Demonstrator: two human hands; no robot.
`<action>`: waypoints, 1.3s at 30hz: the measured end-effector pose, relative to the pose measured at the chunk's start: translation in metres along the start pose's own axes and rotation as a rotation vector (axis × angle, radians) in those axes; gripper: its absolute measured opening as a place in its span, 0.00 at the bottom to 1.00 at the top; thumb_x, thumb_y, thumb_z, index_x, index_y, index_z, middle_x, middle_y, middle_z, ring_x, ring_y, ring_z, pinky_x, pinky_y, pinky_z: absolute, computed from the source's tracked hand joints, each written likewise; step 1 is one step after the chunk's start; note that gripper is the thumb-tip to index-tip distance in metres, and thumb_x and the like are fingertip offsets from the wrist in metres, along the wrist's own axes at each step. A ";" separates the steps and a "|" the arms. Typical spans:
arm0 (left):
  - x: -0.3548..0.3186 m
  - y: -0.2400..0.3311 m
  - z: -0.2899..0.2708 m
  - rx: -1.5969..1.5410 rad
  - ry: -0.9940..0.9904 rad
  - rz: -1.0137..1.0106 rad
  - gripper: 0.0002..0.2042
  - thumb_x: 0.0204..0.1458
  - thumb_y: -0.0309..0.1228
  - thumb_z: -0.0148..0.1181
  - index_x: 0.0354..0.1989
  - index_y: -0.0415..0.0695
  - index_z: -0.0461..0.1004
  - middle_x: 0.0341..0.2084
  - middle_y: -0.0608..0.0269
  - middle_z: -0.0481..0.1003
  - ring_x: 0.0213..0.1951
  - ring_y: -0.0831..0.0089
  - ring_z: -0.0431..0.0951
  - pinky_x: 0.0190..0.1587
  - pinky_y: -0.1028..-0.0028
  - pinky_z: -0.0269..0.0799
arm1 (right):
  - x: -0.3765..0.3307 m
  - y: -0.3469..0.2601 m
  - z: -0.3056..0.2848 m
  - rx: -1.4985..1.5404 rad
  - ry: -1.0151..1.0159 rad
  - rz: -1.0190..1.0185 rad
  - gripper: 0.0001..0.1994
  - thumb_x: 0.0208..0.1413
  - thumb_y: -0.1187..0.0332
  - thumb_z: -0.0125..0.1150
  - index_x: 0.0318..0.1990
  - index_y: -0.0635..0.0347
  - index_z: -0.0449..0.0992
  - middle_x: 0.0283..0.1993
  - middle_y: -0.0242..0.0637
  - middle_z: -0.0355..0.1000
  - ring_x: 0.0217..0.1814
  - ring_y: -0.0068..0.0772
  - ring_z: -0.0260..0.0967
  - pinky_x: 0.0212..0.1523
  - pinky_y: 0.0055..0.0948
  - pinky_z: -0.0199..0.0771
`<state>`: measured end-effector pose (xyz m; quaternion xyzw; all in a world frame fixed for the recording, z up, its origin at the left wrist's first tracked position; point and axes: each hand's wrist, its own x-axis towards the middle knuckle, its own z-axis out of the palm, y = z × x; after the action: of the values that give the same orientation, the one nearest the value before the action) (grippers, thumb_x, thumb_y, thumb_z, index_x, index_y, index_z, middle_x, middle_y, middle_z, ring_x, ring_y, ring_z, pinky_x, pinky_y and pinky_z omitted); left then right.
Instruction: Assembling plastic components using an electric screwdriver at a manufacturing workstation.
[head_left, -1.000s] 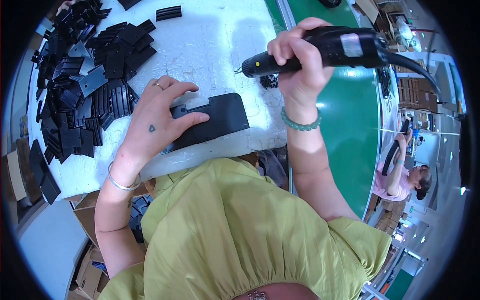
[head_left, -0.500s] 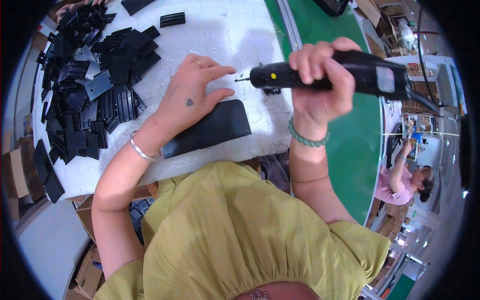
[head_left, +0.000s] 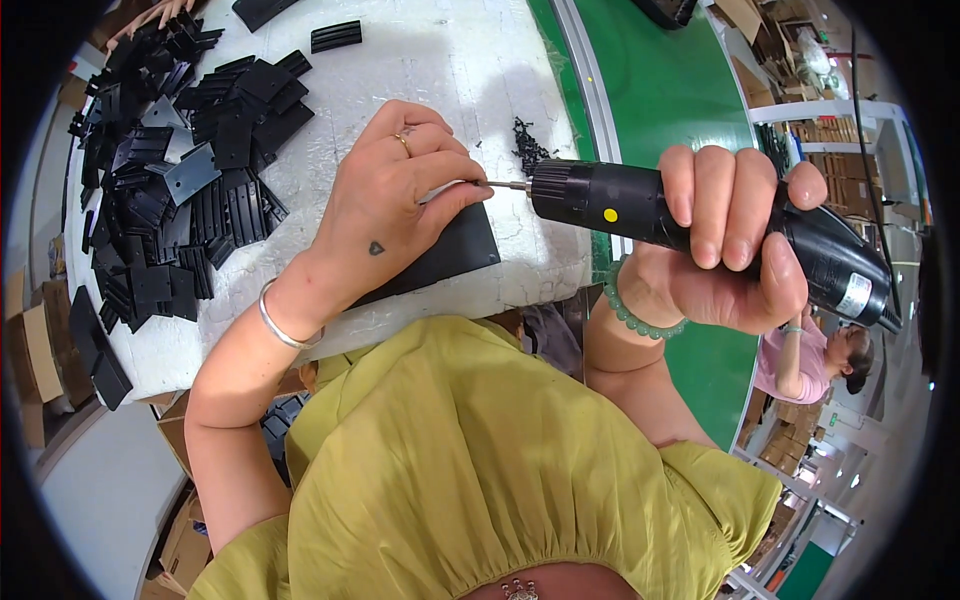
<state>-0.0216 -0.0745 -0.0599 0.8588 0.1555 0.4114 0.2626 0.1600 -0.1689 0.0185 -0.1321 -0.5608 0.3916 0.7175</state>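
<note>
My right hand (head_left: pixel 735 235) is wrapped round a black electric screwdriver (head_left: pixel 610 205), held level with its bit pointing left. At the tip of the thin metal bit, the thumb and forefinger of my left hand (head_left: pixel 400 190) are pinched together. Whatever small thing sits between those fingertips is too small to make out. Below my left hand lies a flat black plate (head_left: pixel 450 250) with rounded corners, at the near edge of the white foam-covered table (head_left: pixel 420 65); my hand and wrist hide part of it. Small black screws (head_left: pixel 530 148) lie in a loose pile beyond the screwdriver's nose.
A large heap of black plates and ribbed parts (head_left: pixel 240 115) covers the table's left side. One ribbed black part (head_left: pixel 336 37) lies apart at the far side. Right of the table runs a green surface (head_left: pixel 690 90) with a metal rail. Another person (head_left: pixel 815 360) in pink is farther right.
My right hand has moved right and tilted the screwdriver, its bit now sloping slightly. My left thumb and forefinger, apart before, have closed at the bit's tip. The screw pile is less covered.
</note>
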 end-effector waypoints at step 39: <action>-0.057 0.001 -0.035 0.023 -0.303 -0.439 0.15 0.48 0.35 0.61 0.40 0.38 0.72 0.30 0.52 0.74 0.32 0.56 0.72 0.36 0.69 0.66 | -0.018 0.012 0.035 -0.020 -0.011 0.168 0.16 0.45 0.69 0.50 0.45 0.54 0.65 0.19 0.22 0.61 0.20 0.16 0.58 0.30 0.21 0.60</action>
<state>-0.0844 -0.0916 -0.0765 0.8591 0.3017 0.2097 0.3562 0.1220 -0.1824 0.0100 -0.1840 -0.5555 0.4455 0.6775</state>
